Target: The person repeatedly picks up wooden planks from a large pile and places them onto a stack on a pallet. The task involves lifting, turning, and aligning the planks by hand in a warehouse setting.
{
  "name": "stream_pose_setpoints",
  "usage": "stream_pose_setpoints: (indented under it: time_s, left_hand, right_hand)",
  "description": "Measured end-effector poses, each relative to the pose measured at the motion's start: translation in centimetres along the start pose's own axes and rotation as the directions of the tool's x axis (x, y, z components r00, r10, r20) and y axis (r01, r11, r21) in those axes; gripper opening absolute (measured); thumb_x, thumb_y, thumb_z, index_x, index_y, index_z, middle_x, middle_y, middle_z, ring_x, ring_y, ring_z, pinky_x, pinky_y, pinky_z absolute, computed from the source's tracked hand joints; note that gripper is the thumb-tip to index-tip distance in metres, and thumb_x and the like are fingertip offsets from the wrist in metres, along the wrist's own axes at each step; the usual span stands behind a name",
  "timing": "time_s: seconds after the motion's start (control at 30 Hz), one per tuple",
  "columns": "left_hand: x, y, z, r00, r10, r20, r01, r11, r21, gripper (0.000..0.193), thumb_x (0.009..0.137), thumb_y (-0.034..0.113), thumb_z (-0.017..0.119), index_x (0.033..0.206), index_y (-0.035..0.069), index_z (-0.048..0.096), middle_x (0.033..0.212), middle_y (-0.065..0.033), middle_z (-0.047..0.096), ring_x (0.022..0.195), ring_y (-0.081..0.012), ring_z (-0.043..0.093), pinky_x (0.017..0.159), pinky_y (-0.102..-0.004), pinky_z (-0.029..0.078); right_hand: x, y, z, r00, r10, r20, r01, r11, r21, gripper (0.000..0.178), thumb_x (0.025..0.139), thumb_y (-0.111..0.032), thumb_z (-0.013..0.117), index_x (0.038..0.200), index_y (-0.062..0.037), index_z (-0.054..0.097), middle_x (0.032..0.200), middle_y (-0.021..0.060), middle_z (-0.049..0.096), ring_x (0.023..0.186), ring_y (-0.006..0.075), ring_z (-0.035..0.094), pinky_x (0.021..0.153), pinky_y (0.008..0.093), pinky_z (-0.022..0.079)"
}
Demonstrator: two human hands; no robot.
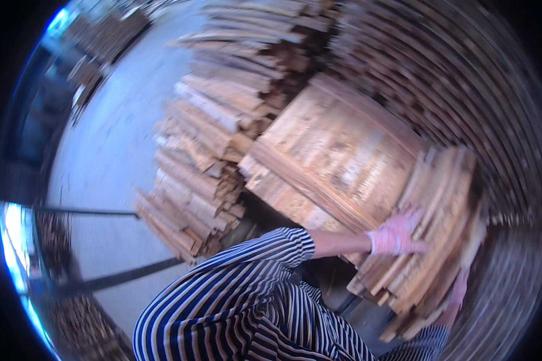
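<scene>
I note my left hand (397, 233) and right hand (459, 292) gripping rough wooden boards (442, 240) from opposite sides, beside a broad plank stack (343, 150).

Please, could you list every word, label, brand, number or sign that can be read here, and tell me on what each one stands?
There are none that I can read.
Planks at the hands: no lettering shows; blur could hide small marks.
Large wooden panel: only light and dark patches.
Striped shirt: stripes only.
Far background: too small and blurred to read.
</scene>
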State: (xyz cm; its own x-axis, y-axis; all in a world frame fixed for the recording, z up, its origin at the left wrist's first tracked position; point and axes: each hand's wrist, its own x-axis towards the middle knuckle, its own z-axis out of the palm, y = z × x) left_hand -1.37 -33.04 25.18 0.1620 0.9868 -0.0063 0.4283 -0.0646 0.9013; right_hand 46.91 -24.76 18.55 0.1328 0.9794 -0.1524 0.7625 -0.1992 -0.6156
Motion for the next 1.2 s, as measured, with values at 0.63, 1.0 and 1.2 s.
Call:
stream_pose_setpoints:
  time_s: [0.63,1.0,1.2]
  left_hand:
    - [-38.6,-34.0,-27.8,0.199,-0.945,-0.258,-0.369,0.172,-0.913,0.087,0.091,0.061,0.063,0.150,0.002,0.038,0.142,-0.0169,0.050,0.128,-0.0328,0.049,0.109,-0.0484,0.039]
    - [-34.0,-37.7,-32.5,0.788,-0.611,-0.078,-0.518,-0.590,-0.619,0.119,0.082,0.091,0.027,0.160,0.002,0.016,0.167,-0.0253,0.010,0.154,-0.0446,0.007,0.123,-0.0589,0.009]
    - [-31.9,-40.1,-30.9,0.744,-0.613,-0.264,-0.649,-0.572,-0.502,0.121,0.078,0.093,0.037,0.159,0.004,0.020,0.166,-0.0194,0.020,0.153,-0.0374,0.016,0.121,-0.0609,0.001]
  right_hand:
    - [-17.7,-61.4,27.9,0.527,-0.741,0.417,0.537,0.670,0.513,0.067,0.094,-0.019,0.065,0.154,-0.0067,0.038,0.155,0.0225,0.040,0.143,0.0337,0.040,0.121,0.0488,0.033]
    - [-25.3,-72.4,64.9,0.398,-0.694,0.600,0.896,0.434,-0.092,0.093,0.086,-0.054,0.068,0.158,-0.0110,0.028,0.156,0.0212,0.039,0.145,0.0354,0.038,0.114,0.0461,0.038]
    - [-33.6,-73.1,68.6,0.450,-0.513,0.731,0.867,0.448,-0.219,0.092,0.081,-0.056,0.074,0.152,-0.0117,0.037,0.148,0.0200,0.047,0.136,0.0396,0.045,0.112,0.0483,0.037]
